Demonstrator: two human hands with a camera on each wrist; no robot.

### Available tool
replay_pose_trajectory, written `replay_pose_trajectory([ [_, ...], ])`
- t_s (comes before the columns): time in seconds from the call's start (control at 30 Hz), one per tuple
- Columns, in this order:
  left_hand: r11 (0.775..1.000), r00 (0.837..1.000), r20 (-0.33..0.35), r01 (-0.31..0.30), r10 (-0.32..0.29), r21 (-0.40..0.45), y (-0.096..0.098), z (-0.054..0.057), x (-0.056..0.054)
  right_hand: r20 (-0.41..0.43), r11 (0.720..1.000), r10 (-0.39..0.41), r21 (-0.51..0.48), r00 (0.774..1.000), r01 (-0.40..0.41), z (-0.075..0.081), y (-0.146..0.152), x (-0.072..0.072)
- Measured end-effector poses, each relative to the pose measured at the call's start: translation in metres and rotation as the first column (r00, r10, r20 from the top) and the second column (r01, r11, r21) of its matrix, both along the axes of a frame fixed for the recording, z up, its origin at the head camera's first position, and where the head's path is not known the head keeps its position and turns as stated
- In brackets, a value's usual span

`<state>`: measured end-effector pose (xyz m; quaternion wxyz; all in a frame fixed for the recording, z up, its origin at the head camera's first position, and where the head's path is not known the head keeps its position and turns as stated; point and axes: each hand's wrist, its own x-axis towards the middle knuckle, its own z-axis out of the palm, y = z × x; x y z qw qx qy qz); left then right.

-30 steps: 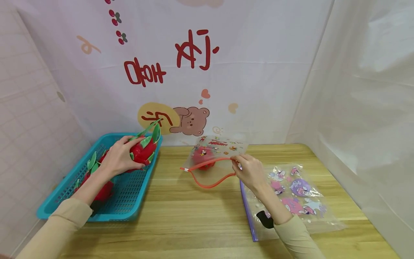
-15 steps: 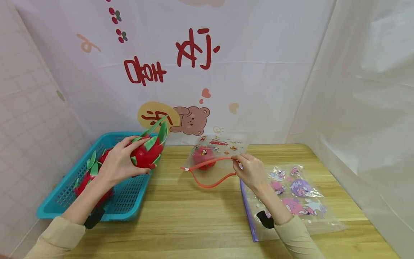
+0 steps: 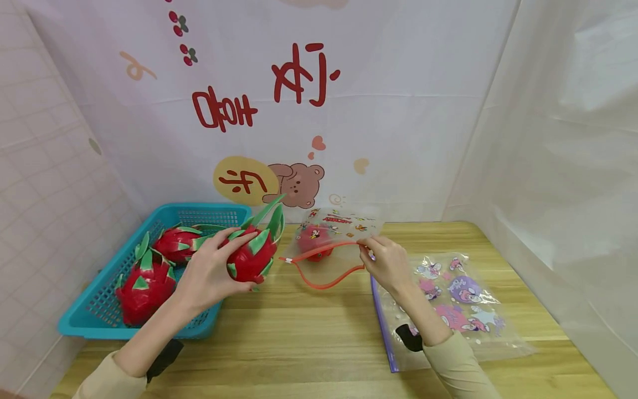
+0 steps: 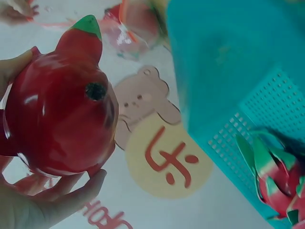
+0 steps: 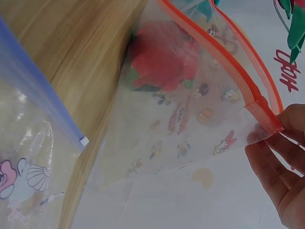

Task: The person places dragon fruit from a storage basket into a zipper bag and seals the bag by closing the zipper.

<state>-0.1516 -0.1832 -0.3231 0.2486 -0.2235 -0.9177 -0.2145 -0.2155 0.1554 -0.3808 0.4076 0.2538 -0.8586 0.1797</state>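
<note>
In the head view my left hand (image 3: 211, 269) grips a red dragon fruit (image 3: 251, 255) with green leaf tips, held between the blue basket and the clear bag. The left wrist view shows this fruit's glossy round end, thumb and fingers spread around it. My right hand (image 3: 386, 263) pinches the end of the orange zip edge of a clear zip bag (image 5: 190, 119) printed with cartoon figures. The bag's mouth gapes toward me. Inside lies another dragon fruit (image 5: 164, 57), seen through the film. The held fruit is just left of the bag's mouth.
A blue plastic basket (image 3: 201, 331) stands at the left, holding more dragon fruit (image 3: 147, 288). A second clear zip bag (image 3: 461, 318) with a purple zip and pink prints lies flat on the wooden table (image 3: 294, 343) at the right, under my right forearm. A printed curtain rises behind.
My left hand has carried the dragon fruit up out of the basket and to the right, toward the bag. My right hand keeps its pinch on the orange zip edge.
</note>
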Motion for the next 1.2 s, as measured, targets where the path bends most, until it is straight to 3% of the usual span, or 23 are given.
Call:
replay_pose_trajectory([
  [0.13, 0.999, 0.999, 0.014, 0.041, -0.040, -0.012, 0.010, -0.007, 0.004, 0.002, 1.000, -0.001, -0.002, 1.000, 0.001, 0.000, 0.000, 0.000],
  [0.37, 0.990, 0.993, -0.020, 0.117, -0.119, -0.074, 0.028, -0.022, 0.013, 0.015, 1.000, 0.003, -0.010, 1.000, -0.003, 0.001, 0.000, -0.001],
  [0.67, 0.970, 0.981, 0.016, 0.192, -0.192, -0.147, 0.049, -0.043, 0.020, 0.022, 1.000, -0.019, -0.020, 1.000, 0.020, 0.002, -0.002, -0.002],
  [0.93, 0.956, 0.975, 0.045, 0.222, -0.218, -0.191, 0.065, -0.056, 0.016, 0.015, 0.999, -0.010, -0.034, 1.000, 0.011, 0.003, -0.002, -0.003],
  [1.2, 0.967, 0.977, 0.046, 0.211, -0.207, -0.144, 0.078, -0.066, 0.009, -0.012, 1.000, 0.008, -0.028, 1.000, -0.008, -0.001, -0.002, -0.004],
])
